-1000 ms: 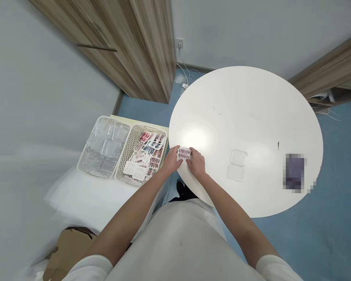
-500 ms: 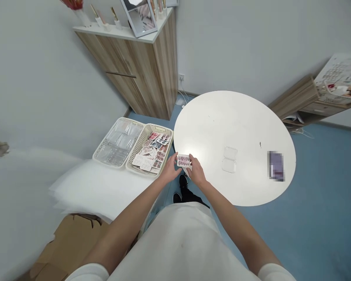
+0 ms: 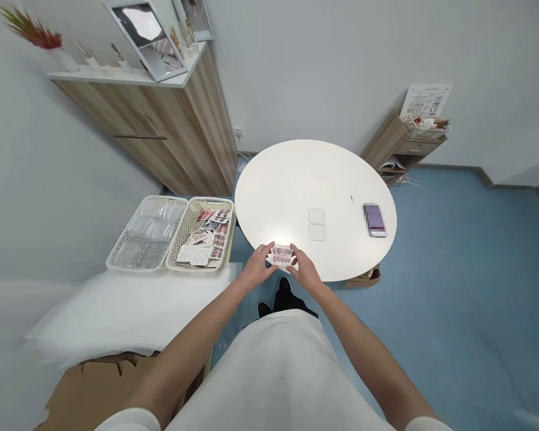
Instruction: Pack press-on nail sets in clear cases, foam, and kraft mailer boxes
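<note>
A small card of press-on nails point(image 3: 281, 254), with two rows of pinkish nails on it, is held up near the front edge of the white oval table point(image 3: 278, 197). My left hand point(image 3: 258, 267) grips its left edge between thumb and fingers. On the opposite edge, my right hand point(image 3: 304, 269) pinches it the same way. Farther right on the tabletop lies a clear plastic case point(image 3: 317, 225), unfolded flat with its two halves showing. Both hands are close to the table's rim, in front of my body.
Left of the table stand a cream basket point(image 3: 173, 254) of nail cards point(image 3: 202, 239) and another basket point(image 3: 112, 258) of clear plastic packs. A blurred purple item point(image 3: 374, 219) lies at the table's right. Behind are a wooden cabinet point(image 3: 170, 131) and a low shelf point(image 3: 388, 143).
My view has turned to the right, so the table and baskets appear farther left. Both hands still hold the nail card, now more squarely over the table's front edge.
</note>
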`<action>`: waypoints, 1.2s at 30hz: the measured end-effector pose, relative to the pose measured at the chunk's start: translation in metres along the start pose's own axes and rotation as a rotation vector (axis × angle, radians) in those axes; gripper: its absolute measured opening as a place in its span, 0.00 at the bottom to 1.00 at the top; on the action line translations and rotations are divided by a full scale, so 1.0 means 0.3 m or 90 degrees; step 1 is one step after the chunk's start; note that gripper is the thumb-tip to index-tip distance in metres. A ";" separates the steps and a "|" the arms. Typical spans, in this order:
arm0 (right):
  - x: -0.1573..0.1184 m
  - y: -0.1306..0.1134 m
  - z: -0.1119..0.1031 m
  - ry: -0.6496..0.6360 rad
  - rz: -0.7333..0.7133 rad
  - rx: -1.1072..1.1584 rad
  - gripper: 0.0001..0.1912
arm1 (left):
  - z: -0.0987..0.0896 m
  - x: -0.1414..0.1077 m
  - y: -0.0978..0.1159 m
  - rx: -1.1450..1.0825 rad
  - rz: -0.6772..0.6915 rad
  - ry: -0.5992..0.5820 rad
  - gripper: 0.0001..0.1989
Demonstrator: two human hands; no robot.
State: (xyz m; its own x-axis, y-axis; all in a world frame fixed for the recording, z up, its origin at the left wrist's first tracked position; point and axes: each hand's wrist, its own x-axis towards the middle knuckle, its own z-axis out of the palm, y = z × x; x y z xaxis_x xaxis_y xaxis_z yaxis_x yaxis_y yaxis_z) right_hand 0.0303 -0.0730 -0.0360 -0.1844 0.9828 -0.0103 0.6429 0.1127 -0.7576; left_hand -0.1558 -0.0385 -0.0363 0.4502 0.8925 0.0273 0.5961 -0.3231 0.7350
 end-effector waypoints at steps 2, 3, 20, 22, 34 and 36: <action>-0.018 0.020 -0.047 0.008 0.005 0.009 0.34 | 0.006 0.029 0.029 0.021 0.041 -0.019 0.32; -0.024 0.032 -0.071 0.012 0.006 0.012 0.33 | 0.010 0.047 0.042 0.033 0.058 -0.025 0.31; 0.114 0.363 -0.344 -0.055 0.037 -0.064 0.32 | 0.202 0.392 0.158 0.169 0.004 -0.096 0.32; 0.136 0.405 -0.340 -0.071 0.040 -0.059 0.32 | 0.234 0.418 0.154 0.167 -0.033 -0.108 0.31; 0.207 0.539 -0.302 -0.121 0.123 -0.027 0.33 | 0.363 0.515 0.125 0.165 -0.156 -0.176 0.31; 0.213 0.537 -0.299 -0.127 0.131 -0.035 0.34 | 0.372 0.522 0.119 0.167 -0.160 -0.183 0.31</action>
State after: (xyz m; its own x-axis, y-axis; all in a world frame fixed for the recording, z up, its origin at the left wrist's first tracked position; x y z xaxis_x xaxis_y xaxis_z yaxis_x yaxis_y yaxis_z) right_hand 0.1887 0.0212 -0.1001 -0.1848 0.9383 -0.2923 0.7204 -0.0730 -0.6897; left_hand 0.0100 0.0546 -0.0813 0.4140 0.8416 -0.3469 0.8422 -0.2095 0.4968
